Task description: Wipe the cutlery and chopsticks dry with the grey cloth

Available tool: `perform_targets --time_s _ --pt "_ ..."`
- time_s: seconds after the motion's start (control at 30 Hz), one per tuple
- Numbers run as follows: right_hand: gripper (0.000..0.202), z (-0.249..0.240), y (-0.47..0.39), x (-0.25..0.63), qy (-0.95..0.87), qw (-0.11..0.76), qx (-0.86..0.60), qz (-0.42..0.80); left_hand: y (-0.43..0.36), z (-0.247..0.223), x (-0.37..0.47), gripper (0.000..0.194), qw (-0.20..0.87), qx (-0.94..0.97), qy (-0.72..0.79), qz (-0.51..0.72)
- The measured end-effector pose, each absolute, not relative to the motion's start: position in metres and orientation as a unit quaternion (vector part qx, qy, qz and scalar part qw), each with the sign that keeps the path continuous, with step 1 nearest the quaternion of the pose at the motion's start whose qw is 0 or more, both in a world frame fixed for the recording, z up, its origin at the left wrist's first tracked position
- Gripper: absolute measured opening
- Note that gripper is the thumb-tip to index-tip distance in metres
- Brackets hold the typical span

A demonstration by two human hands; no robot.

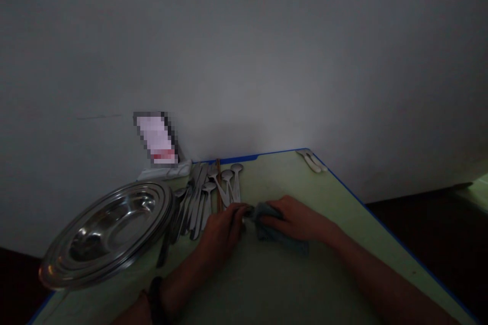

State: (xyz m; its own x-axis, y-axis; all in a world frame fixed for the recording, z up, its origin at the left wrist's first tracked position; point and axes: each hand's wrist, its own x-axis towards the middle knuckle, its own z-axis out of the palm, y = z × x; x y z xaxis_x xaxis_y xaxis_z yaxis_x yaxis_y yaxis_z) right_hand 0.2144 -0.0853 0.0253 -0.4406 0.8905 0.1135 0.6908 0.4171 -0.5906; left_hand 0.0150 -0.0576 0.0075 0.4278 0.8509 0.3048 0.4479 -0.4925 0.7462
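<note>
Near the middle of the table, my right hand [284, 217] is closed on a grey-blue cloth [282, 237], whose loose end hangs toward me. My left hand [225, 226] is closed just left of it, fingers curled around a small metal piece of cutlery. Only a short bit of that piece shows between the hands, against the cloth, so its kind is hidden. Beside my left hand lie several knives [196, 203], spoons [237, 168] and forks [213, 173], with a pair of brown chopsticks [219, 190] among them.
A stack of shiny metal plates [163, 195] stands at the table's left edge. Behind it a phone [156, 137], its screen blurred, leans on the wall over a folded white cloth [168, 170]. Two white-handled utensils [313, 162] lie at the far right corner. The green table [358, 254] has blue edging.
</note>
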Motion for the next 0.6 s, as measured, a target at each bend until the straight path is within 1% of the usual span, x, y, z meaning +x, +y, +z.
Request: perform_targets --time_s 0.13,0.23,0.4,0.5,0.6 --pt "0.029 0.029 -0.083 0.23 -0.792 0.227 -0.491 0.283 -0.059 0.014 0.019 0.023 0.33 0.738 0.431 0.4" --pt "0.027 0.025 -0.08 0.243 -0.759 0.263 -0.497 0.328 -0.055 0.015 0.018 0.024 0.36 0.7 0.449 0.422" --pt "0.03 0.012 -0.078 0.252 -0.69 0.327 -0.508 0.398 -0.047 0.014 0.012 0.025 0.43 0.659 0.448 0.424" --pt "0.029 0.01 -0.081 0.247 -0.677 0.34 -0.5 0.419 -0.049 0.014 0.01 0.024 0.435 0.674 0.431 0.414" --pt "0.026 0.014 -0.085 0.243 -0.692 0.326 -0.488 0.42 -0.052 0.013 0.01 0.023 0.412 0.707 0.411 0.401"
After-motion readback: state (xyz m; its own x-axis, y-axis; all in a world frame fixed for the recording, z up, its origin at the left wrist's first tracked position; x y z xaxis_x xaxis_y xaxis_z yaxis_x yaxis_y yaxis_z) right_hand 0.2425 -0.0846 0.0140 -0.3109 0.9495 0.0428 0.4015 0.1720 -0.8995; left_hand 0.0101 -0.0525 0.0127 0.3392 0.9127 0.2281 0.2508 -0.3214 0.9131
